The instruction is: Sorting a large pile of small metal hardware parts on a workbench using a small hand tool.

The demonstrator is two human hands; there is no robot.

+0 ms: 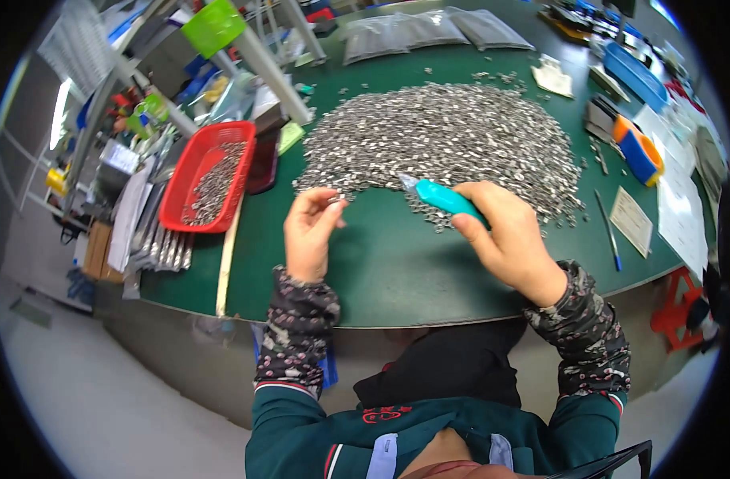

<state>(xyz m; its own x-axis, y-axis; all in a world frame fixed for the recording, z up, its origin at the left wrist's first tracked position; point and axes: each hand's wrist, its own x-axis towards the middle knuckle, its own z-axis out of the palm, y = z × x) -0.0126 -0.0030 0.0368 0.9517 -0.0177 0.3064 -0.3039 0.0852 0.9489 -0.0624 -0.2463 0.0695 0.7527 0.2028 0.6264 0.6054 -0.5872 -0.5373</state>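
A broad pile of small metal parts (437,144) covers the middle of the green table. My right hand (505,235) is wrapped round a teal utility knife (445,198), whose tip points left over the pile's near edge. To the left, my left hand (309,235) is raised just in front of the pile, with thumb and index finger pinched together. Whatever sits between those fingertips is too small to make out. A few loose parts lie under and beside the knife.
At the left stands a red plastic basket (171,209) partly filled with metal parts, near a wooden strip (228,263). Grey filled bags (409,30) lie at the back. On the right are an orange-and-blue tape dispenser (641,152), a pen (609,231) and a paper card (632,221).
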